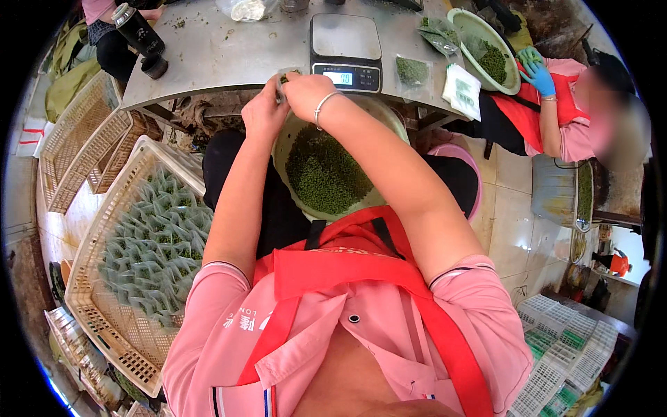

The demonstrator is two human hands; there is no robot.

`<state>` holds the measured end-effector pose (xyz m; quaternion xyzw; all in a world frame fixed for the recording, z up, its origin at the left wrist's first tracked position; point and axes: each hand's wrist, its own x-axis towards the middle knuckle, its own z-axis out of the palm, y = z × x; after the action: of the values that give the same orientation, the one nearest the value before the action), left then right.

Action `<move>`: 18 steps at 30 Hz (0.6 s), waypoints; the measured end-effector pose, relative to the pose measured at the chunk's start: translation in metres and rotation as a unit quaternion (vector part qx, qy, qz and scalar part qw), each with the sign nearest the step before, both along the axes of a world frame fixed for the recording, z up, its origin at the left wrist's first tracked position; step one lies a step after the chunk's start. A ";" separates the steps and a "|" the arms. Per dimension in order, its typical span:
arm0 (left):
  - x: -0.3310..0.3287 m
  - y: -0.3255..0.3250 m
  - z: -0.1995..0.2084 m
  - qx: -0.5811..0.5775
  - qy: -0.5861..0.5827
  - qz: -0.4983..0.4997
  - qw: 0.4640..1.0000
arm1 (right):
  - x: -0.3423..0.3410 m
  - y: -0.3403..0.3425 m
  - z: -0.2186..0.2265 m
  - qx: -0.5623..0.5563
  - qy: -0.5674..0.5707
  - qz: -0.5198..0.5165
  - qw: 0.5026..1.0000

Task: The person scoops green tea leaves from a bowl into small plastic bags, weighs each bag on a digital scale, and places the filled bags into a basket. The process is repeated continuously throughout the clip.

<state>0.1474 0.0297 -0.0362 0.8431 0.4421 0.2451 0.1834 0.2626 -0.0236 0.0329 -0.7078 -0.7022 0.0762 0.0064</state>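
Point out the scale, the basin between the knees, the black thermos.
Scale (pixel 346 39): head view, on its top plate.
Basin (pixel 388 121): head view, on its inner wall, right side.
Black thermos (pixel 140 32): head view, mid-body.

Green produce (pixel 323 177); pale-green basin (pixel 385 124); red apron (pixel 347 270); pink shirt (pixel 205 323); beige crate (pixel 85 307).

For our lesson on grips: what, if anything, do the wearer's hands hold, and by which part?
The left hand and right hand hold a small bag between them; they hide much of it, so which part is gripped cannot be told.
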 end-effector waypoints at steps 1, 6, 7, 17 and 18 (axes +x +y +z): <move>0.000 -0.001 -0.003 0.017 -0.007 -0.007 1.000 | 0.001 0.001 -0.003 -0.009 -0.006 -0.002 1.000; -0.005 -0.002 0.005 -0.064 -0.003 0.033 0.997 | 0.025 -0.031 0.007 0.151 0.324 0.068 0.931; -0.007 0.001 0.006 -0.101 -0.006 0.054 0.993 | 0.031 -0.048 0.020 0.142 0.403 0.009 0.904; -0.010 0.004 -0.001 -0.199 -0.184 0.040 0.962 | 0.215 -0.127 -0.073 0.294 0.054 -0.204 0.932; -0.014 0.008 -0.012 -0.212 -0.205 0.034 0.955 | 0.225 -0.119 -0.082 0.305 0.084 -0.209 0.925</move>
<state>0.1334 0.0374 -0.0481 0.7008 0.4654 0.3198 0.4358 0.4878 -0.1423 -0.0489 -0.7935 -0.5245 -0.0857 0.2964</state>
